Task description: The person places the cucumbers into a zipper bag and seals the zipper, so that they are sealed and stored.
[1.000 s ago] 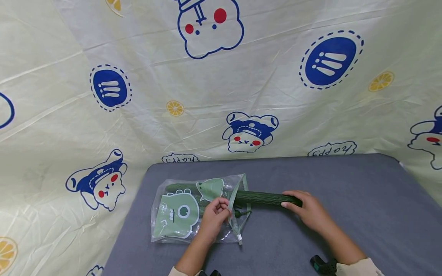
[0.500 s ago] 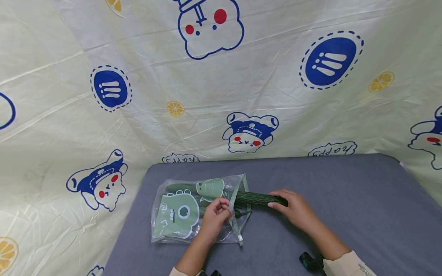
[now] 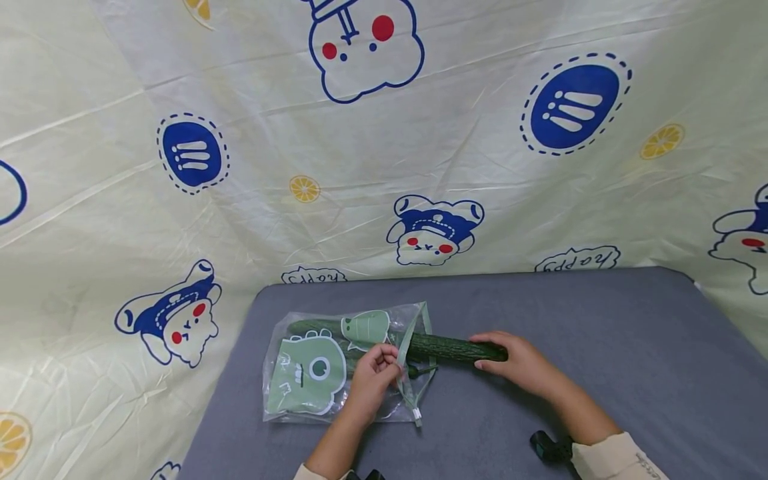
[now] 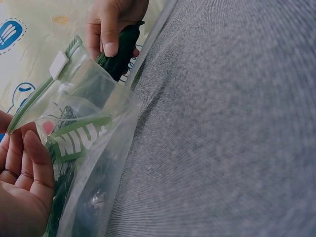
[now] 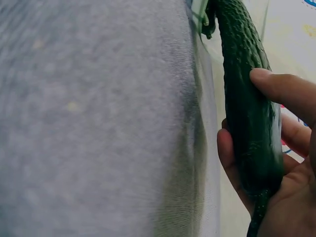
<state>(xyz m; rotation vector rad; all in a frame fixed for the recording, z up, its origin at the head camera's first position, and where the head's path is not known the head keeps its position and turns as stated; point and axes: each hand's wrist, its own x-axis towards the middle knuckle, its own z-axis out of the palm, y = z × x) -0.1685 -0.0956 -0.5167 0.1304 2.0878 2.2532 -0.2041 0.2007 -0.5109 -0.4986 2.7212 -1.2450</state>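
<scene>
Zip-slider bag (image 3: 309, 387), left hand (image 3: 372, 378) pinching its rim, right hand (image 3: 521, 362) curled round cucumber (image 3: 447, 348) sticking out of the bag

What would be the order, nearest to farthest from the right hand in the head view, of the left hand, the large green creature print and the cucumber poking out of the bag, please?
1. Cucumber: gripped by the right hand.
2. Left hand: further left, where the bag opens.
3. Large creature print: farthest left, on the bag.
</scene>
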